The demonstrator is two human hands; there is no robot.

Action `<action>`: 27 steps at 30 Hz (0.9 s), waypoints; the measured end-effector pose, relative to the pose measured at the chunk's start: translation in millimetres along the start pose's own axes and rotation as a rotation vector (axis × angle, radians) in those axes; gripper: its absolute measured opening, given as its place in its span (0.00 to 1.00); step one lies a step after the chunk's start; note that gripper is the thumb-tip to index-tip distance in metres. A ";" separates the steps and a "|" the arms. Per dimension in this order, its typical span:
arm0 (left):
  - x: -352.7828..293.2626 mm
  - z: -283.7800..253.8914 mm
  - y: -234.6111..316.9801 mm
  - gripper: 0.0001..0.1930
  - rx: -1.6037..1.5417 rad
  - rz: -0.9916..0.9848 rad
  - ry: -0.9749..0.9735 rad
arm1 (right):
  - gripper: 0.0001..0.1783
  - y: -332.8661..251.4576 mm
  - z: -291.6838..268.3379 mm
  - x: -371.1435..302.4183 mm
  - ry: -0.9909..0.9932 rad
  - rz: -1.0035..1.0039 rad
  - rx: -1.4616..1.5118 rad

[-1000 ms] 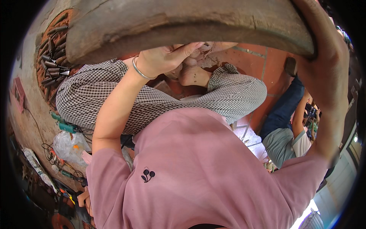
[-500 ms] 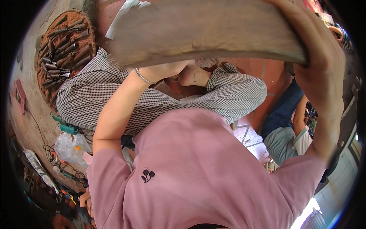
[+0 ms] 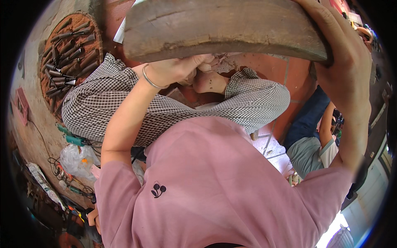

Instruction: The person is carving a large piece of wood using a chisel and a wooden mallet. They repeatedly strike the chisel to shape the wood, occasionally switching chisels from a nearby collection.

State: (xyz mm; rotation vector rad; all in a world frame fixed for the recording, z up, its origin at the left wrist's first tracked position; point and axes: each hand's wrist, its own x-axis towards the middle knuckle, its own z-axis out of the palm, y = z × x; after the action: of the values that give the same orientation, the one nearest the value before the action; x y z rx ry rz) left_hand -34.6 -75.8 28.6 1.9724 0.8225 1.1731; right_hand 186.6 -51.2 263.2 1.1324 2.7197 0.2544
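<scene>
Big curved wood slab held up close to the camera, spanning the far part of the view from left-centre to the right rim. Bark-like weathered face, thick, rough grain. Judging by bulk it's heavy and rigid, not slippery, won't flex; ends are the sensible grip spots, one hand under and one hand over the edge.

Right hand wraps the slab's right end, fingers curled over the top edge, palm against the end: holding the slab. Left hand sits under the slab's lower edge near its left half, fingers bent and closed up against the underside, supporting it; metal bangle on that wrist. Exact fingertip contact is hidden by the wood.

Below: pink shirt, checked trousers, bare foot on red tile floor. Round tray of carving chisels far left. Plastic bag and cables near left. Another person sits to the right.

Versus the earlier frame: slab has shifted right and tipped, its left end now clear of the tray, so the chisels show fully. Both grips unchanged.
</scene>
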 end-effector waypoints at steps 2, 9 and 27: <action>-2.7 -4.0 -10.9 0.09 0.293 0.175 0.035 | 0.36 2.4 -0.6 -2.6 0.007 0.006 -0.004; -3.5 -12.2 -17.3 0.08 0.246 0.088 -0.013 | 0.36 7.0 0.0 -7.5 0.027 0.018 -0.021; 9.9 27.8 22.1 0.26 -0.201 -0.388 -0.136 | 0.35 7.0 76.0 -66.2 -0.006 0.405 0.379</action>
State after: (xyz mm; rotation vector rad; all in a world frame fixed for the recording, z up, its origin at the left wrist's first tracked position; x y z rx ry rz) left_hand -1.9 -86.9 41.2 1.6192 0.9260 0.8488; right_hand 255.0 -87.1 198.1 1.7797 2.5726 -0.2250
